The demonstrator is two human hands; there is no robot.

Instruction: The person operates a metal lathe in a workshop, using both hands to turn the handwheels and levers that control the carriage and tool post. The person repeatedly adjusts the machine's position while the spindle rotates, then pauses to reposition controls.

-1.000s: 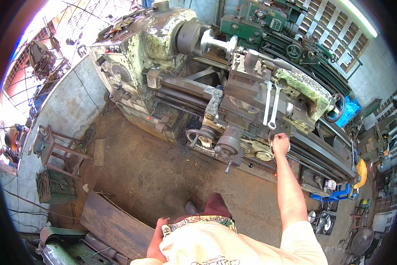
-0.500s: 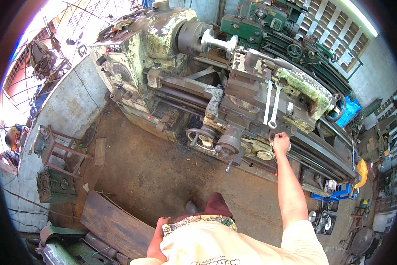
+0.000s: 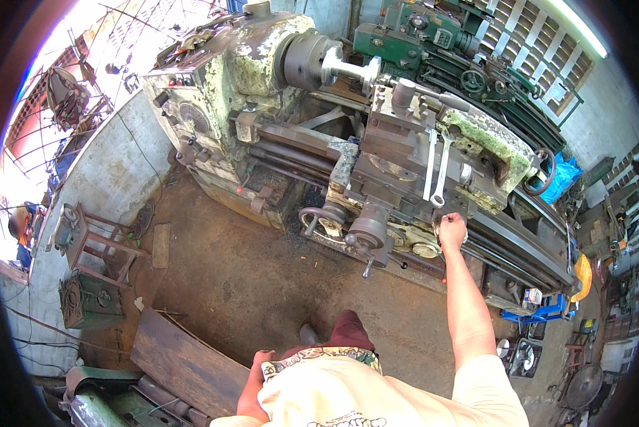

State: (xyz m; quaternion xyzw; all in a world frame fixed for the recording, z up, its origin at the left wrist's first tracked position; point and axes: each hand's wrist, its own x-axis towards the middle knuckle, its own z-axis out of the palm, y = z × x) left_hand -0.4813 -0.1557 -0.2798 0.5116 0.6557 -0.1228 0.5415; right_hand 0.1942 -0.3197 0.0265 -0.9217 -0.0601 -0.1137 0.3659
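Note:
My right hand (image 3: 452, 231) is closed at the right end of the lathe carriage (image 3: 383, 174). Whatever its fingers grip is hidden under the hand. Just above it, two long silver wrenches (image 3: 442, 171) lie side by side on the carriage top, beside the tool post (image 3: 403, 96). My left hand (image 3: 262, 356) hangs low at my hip against the patterned waistband, its fingers mostly hidden. In the lathe chuck (image 3: 309, 62) sits a shiny flanged, spool-shaped metal workpiece (image 3: 351, 69). The carriage handwheel (image 3: 324, 220) and a cross-slide crank (image 3: 368, 235) stand left of my right hand.
The worn headstock (image 3: 241, 78) rises at far left, and a green lathe (image 3: 405, 46) stands behind. A wooden board (image 3: 184, 363) lies at lower left, near a small stand (image 3: 102, 242). A blue rack (image 3: 536, 312) is at right by the lathe's foot.

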